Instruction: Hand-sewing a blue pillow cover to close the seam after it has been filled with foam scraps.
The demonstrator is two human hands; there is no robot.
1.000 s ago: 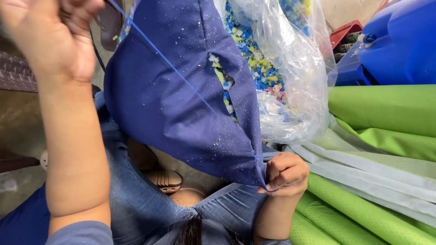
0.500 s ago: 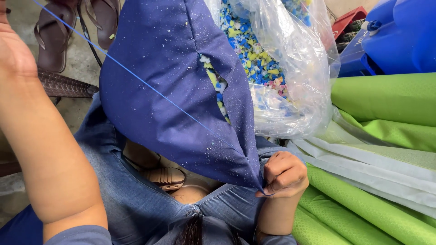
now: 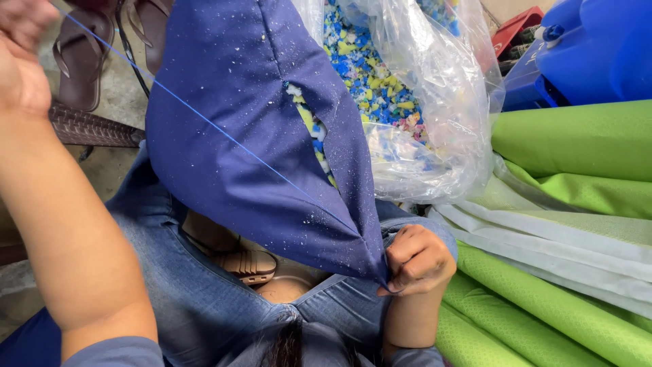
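Observation:
A dark blue cushion cover stuffed with foam bits rests on my lap, its seam partly open and showing coloured filling. My right hand pinches the lower corner of the cover by my knee. My left hand is raised at the top left, closed on a blue thread that runs taut across the cover down to that corner. Any needle in the left hand is hidden.
A clear plastic bag of blue, yellow and white foam scraps stands behind the cover. Green fabric rolls and white cloth lie on the right, a blue container beyond. Sandals lie on the floor at top left.
My left hand has moved up and to the left, drawing the thread longer and tighter. The right hand keeps its hold on the corner.

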